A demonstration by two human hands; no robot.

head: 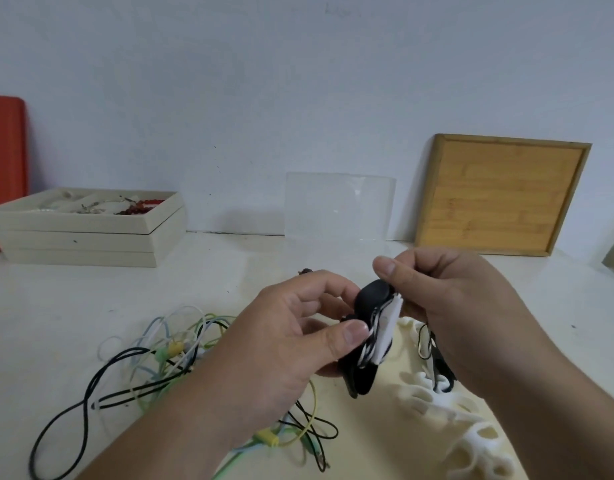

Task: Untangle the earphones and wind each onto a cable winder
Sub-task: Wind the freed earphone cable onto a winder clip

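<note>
My left hand (291, 344) grips a black cable winder (369, 303) with a black-and-white striped earphone cable (370, 341) wound round it; my thumb lies on the turns. My right hand (450, 299) pinches the winder's top edge, beside a white part (388, 327) next to the cable. A tangle of black, white, green and pale blue earphone cables (160, 355) lies on the table at the lower left. More black cable (425, 344) runs under my right hand.
White cable winders (471, 431) lie on a cream mat (385, 427) at the lower right. Stacked beige trays (84, 240) with jewellery stand at the back left, by a red board (4, 150). A clear box (338, 206) and a wooden board (499, 195) lean on the wall.
</note>
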